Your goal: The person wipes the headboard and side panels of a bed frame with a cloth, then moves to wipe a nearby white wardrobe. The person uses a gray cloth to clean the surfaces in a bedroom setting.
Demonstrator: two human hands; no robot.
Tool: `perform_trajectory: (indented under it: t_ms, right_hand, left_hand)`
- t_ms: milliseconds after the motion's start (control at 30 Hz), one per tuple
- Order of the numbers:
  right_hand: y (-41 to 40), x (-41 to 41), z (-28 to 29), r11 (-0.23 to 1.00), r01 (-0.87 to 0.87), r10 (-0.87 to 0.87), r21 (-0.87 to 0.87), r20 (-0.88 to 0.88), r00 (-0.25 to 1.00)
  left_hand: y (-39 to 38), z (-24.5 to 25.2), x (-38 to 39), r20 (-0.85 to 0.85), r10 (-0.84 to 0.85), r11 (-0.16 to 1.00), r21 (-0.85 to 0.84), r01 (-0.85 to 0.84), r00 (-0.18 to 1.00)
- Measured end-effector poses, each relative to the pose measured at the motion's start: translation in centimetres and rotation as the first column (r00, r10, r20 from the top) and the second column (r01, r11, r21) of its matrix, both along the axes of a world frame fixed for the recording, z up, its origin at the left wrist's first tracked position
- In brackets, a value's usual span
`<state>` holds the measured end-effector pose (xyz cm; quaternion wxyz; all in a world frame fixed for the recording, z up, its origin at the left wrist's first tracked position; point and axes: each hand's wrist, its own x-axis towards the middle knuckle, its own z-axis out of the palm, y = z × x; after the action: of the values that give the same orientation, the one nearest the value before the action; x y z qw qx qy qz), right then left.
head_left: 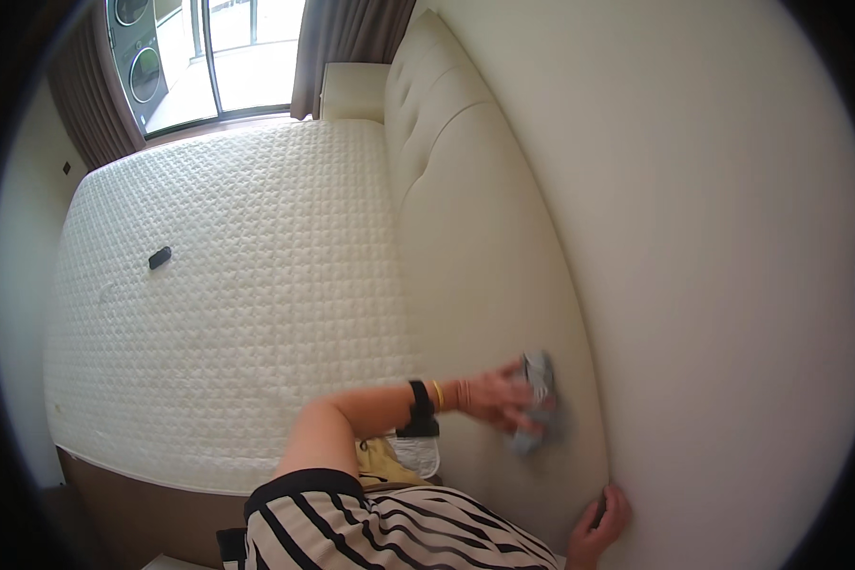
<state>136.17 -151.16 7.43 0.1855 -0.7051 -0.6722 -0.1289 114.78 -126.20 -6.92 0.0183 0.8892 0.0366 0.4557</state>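
Note:
My left hand [497, 399] presses a grey cloth [539, 370] against the smooth cream face of an upholstered headboard [484, 235]. Hand and cloth are blurred, and the cloth sticks out past the fingers on both sides. A black band and a yellow bracelet circle that wrist. Lower right, my right hand [607, 519] curls over the headboard's top edge, beside the wall. A dark patch shows between its fingers and thumb; whether it is shadow or an object is unclear.
A bare white quilted mattress [256, 271] adjoins the headboard, with a small black object [159, 257] on it. Behind stand a cream bedside cabinet [356, 89], brown curtains [349, 32] and a glass door [253, 68]. The wall [698, 235] rises along the right.

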Motion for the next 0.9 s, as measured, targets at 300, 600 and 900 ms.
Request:
perform_trajectory:
  t_ms: [300, 600, 900]
  right_hand:
    - [1.7, -1.5, 0.1, 0.994, -0.010, 0.001, 0.106, 0.085, 0.996]
    - [8.3, -6.3, 1.7, 0.950, -0.311, 0.309, 0.030, 0.055, 0.949]
    - [12.7, -7.6, 2.0, 0.935, -0.344, 0.344, -0.088, -0.016, 0.939]
  left_hand:
    - [26.3, -10.9, -8.5, -0.093, 0.867, 0.121, -0.914, -0.387, 0.490]
    - [5.2, -12.1, 3.4, -0.429, 0.571, -0.274, -0.903, -0.330, 0.700]
    - [18.8, 5.3, -5.5, 0.122, 0.635, 0.570, -0.740, -0.356, 0.763]
